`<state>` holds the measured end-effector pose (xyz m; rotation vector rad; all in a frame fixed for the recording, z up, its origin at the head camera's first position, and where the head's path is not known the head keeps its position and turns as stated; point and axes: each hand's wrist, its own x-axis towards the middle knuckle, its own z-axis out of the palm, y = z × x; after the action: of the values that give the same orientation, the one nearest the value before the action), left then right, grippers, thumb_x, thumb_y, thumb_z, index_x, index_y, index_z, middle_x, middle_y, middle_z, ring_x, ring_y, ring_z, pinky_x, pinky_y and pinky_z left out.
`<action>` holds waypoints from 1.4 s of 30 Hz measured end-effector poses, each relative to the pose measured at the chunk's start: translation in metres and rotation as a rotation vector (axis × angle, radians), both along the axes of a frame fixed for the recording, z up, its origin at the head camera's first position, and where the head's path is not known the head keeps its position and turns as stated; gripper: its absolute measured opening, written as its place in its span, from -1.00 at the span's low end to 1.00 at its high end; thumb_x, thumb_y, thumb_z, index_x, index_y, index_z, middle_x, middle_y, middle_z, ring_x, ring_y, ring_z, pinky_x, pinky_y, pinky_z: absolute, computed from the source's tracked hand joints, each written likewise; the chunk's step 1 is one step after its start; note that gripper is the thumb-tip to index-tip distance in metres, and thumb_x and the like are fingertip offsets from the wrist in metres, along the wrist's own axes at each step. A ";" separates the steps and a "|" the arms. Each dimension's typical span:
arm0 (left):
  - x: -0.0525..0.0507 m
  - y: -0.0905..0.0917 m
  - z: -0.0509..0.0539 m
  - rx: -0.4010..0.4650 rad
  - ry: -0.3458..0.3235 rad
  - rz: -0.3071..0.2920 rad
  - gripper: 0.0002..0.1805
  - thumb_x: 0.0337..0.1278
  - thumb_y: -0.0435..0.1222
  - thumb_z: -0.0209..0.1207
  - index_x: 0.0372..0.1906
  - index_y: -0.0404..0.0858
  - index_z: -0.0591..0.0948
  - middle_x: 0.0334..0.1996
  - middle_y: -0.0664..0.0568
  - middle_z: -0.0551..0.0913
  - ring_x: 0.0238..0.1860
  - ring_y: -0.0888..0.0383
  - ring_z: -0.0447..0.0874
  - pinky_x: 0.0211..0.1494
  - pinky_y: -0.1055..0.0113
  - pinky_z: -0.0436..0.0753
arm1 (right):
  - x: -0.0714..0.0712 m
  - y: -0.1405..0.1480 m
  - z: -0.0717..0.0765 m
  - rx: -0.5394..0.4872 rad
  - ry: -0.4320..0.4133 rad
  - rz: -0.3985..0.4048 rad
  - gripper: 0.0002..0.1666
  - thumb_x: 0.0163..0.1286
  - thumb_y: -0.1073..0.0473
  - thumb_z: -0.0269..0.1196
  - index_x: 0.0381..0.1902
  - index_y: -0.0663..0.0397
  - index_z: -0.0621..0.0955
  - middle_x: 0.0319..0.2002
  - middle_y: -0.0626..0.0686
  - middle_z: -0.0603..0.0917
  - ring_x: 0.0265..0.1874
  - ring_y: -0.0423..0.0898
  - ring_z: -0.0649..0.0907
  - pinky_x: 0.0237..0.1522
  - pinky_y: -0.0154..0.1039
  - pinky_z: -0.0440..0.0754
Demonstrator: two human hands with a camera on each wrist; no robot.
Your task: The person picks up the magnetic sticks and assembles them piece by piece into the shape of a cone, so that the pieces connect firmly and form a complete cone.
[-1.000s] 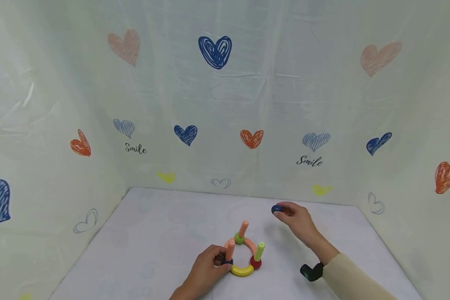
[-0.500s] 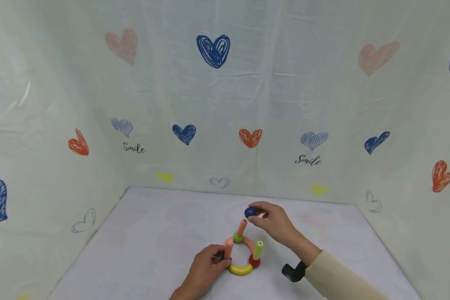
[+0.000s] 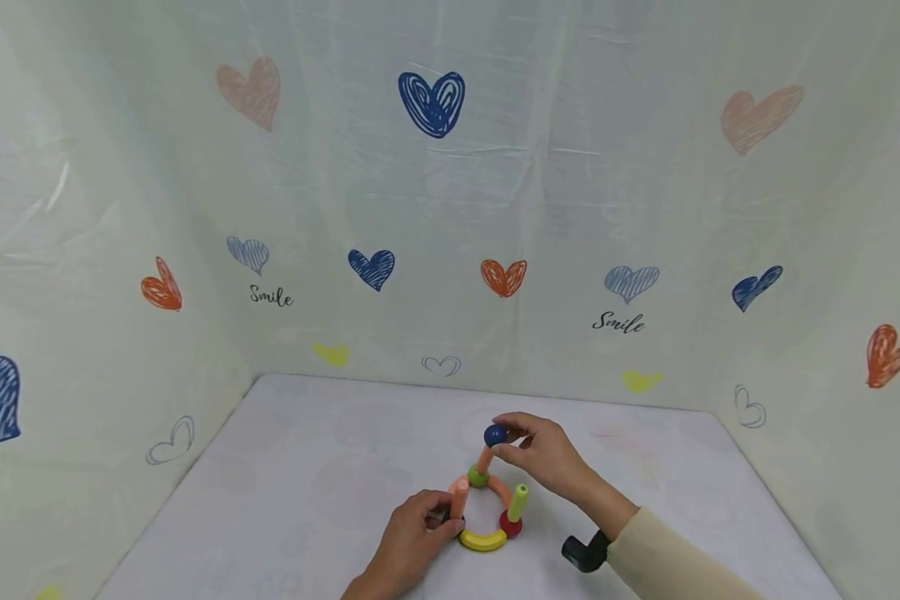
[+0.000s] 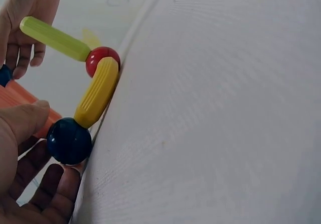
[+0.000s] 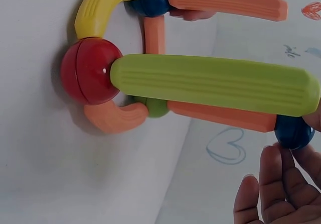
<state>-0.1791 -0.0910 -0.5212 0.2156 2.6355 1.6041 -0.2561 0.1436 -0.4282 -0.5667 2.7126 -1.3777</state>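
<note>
A ring of curved rods and balls lies on the table, with upright rods on it. My left hand [image 3: 412, 533] grips its near-left corner, thumb and fingers about a dark blue ball [image 4: 69, 141] and the foot of an orange rod [image 3: 459, 498]. Between right thumb and fingertips, my right hand [image 3: 543, 454] pinches another blue ball [image 3: 495, 435]. That ball touches the top of the back orange rod [image 5: 225, 115], which rises from a green ball [image 3: 478, 476]. On the right, a light green rod [image 5: 215, 83] stands on a red ball [image 5: 93, 71]. A yellow curved rod [image 3: 483, 541] forms the front.
The white-covered table [image 3: 330, 467] spreads around the ring. Behind it hangs a pale curtain [image 3: 450, 208] printed with hearts. A black device [image 3: 585, 552] sits at the right wrist, beside a beige sleeve [image 3: 678, 558].
My right hand has carried the blue ball leftward and then down onto the top of the back orange rod. The left hand keeps its place at the ring.
</note>
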 end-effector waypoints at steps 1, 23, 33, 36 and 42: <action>0.000 0.000 0.000 0.002 0.002 0.002 -0.67 0.25 -0.15 0.47 0.06 -0.11 0.72 -0.10 0.17 0.71 -0.12 0.27 0.66 -0.13 0.43 0.68 | 0.000 0.001 0.000 -0.003 -0.009 -0.002 -0.56 0.40 0.07 0.47 0.20 0.00 0.71 -0.08 -0.08 0.79 -0.10 -0.08 0.67 -0.11 -0.29 0.66; -0.004 0.009 0.002 -0.061 0.029 0.052 -0.64 0.28 -0.10 0.44 0.07 -0.19 0.76 -0.16 0.22 0.74 -0.22 0.31 0.55 -0.24 0.47 0.62 | 0.009 -0.008 -0.002 0.076 0.078 0.070 -0.66 0.40 0.02 0.47 0.07 -0.06 0.74 -0.15 -0.19 0.75 -0.08 -0.14 0.64 0.05 -0.10 0.66; -0.004 0.009 0.000 -0.070 0.068 0.045 -0.65 0.30 -0.09 0.43 0.07 -0.18 0.76 -0.16 0.23 0.75 -0.23 0.34 0.54 -0.25 0.46 0.58 | 0.011 -0.007 -0.002 0.087 0.065 0.135 -0.63 0.39 -0.05 0.47 0.09 -0.11 0.74 -0.10 -0.25 0.76 -0.02 -0.14 0.65 0.09 0.01 0.65; -0.004 0.009 0.000 -0.070 0.062 0.043 -0.64 0.31 -0.08 0.42 0.07 -0.18 0.76 -0.16 0.23 0.76 -0.20 0.33 0.57 -0.23 0.46 0.60 | 0.012 -0.008 -0.002 0.094 0.074 0.143 -0.62 0.40 -0.05 0.47 0.10 -0.09 0.74 -0.09 -0.22 0.76 -0.02 -0.13 0.65 0.10 0.05 0.66; -0.005 0.009 0.000 -0.084 0.060 0.053 -0.64 0.30 -0.06 0.42 0.06 -0.17 0.76 -0.17 0.24 0.75 -0.22 0.34 0.55 -0.24 0.45 0.58 | 0.013 -0.009 -0.002 0.100 0.073 0.170 -0.63 0.39 -0.01 0.48 0.11 -0.08 0.74 -0.06 -0.19 0.76 -0.01 -0.10 0.65 0.09 0.05 0.65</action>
<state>-0.1837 -0.0821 -0.5210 0.1948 2.7688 1.5210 -0.2432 0.1348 -0.4301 -0.8333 2.6959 -1.1964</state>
